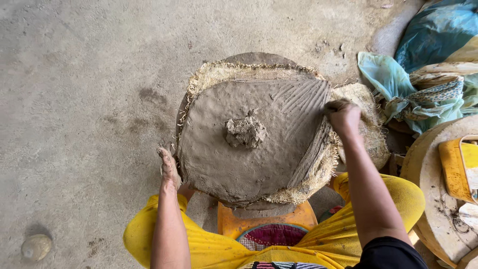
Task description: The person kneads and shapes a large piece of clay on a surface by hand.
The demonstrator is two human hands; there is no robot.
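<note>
A wide round slab of grey wet clay [234, 149] lies on a frayed burlap cloth [219, 72] over a round base. A rough lump of clay [245, 131] sits at its middle. Finger grooves fan across the slab's right side. My left hand [168, 167], coated in clay, presses flat against the slab's left rim with fingers together. My right hand [342, 115] rests at the right rim, fingers curled onto the clay and burlap edge. Whether it grips the cloth or only presses the clay I cannot tell.
An orange stool [264, 221] stands under the slab, between knees in yellow cloth. At right lie crumpled teal plastic sheets [423, 65], a round wooden board [428, 174] and a yellow tub [458, 167]. A small stone [36, 247] lies on the concrete floor at lower left.
</note>
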